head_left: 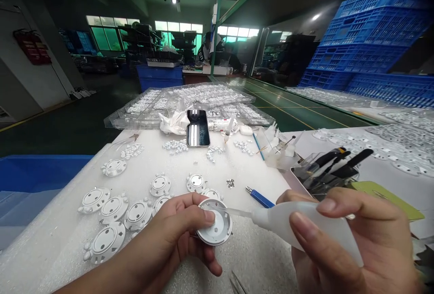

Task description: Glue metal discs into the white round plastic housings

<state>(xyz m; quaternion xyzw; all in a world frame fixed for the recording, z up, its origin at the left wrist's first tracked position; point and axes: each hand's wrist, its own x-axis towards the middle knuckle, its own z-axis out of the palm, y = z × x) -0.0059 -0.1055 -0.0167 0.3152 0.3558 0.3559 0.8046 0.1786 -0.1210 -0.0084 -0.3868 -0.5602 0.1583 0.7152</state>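
Observation:
My left hand (190, 224) grips a round white plastic housing (222, 228), its hollow side facing up and the thumb pressed inside. My right hand (352, 239) is closed around a translucent white squeeze bottle (281, 221) that lies almost level. The bottle's thin nozzle (239, 212) reaches to the rim of the housing; whether it touches cannot be made out. Several similar white round parts (137, 212) with small knobs lie on the white foam mat to the left. Below the hands, the tips of tweezers (239, 282) show at the bottom edge.
A blue-handled tool (259, 197) and small metal bits (230, 183) lie beyond the hands. Farther back are a phone (198, 129), heaps of small white pieces (174, 146) and clear trays (135, 108). Right stands a tool holder (305, 178); blue crates (369, 36) rise behind. A person sits far off.

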